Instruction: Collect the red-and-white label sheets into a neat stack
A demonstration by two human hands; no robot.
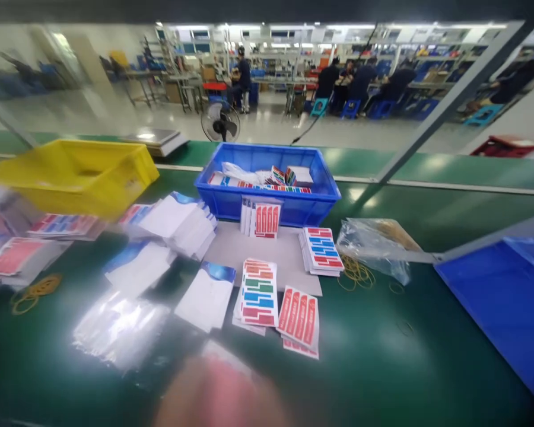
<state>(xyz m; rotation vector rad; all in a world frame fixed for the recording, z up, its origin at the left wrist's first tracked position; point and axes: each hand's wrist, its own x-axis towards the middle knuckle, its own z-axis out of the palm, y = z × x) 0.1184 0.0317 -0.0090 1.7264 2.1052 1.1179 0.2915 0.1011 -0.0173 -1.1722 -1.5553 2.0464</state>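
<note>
At the bottom centre a skin-coloured blur [222, 394] lies close to the camera, touching or overlapping a pale sheet [229, 356]. I cannot tell whether it is my left hand, my right hand or both, and its fingers are smeared. Just beyond lie white sheets with a blue top edge [207, 296], a stack of multicoloured label sheets [258, 293] and red label sheets [299, 317]. Clear plastic bags [120, 326] are spread to the left of these. Another stack of coloured labels [324, 250] sits on the right end of a grey board [289, 246].
A blue bin [267, 210] holding printed sheets stands behind the board. To the left are a yellow bin [71, 198] and paper stacks [173, 222]. Rubber bands [356, 271], a plastic bag [374, 243] and another blue bin [498, 296] are at right. People sit in the background.
</note>
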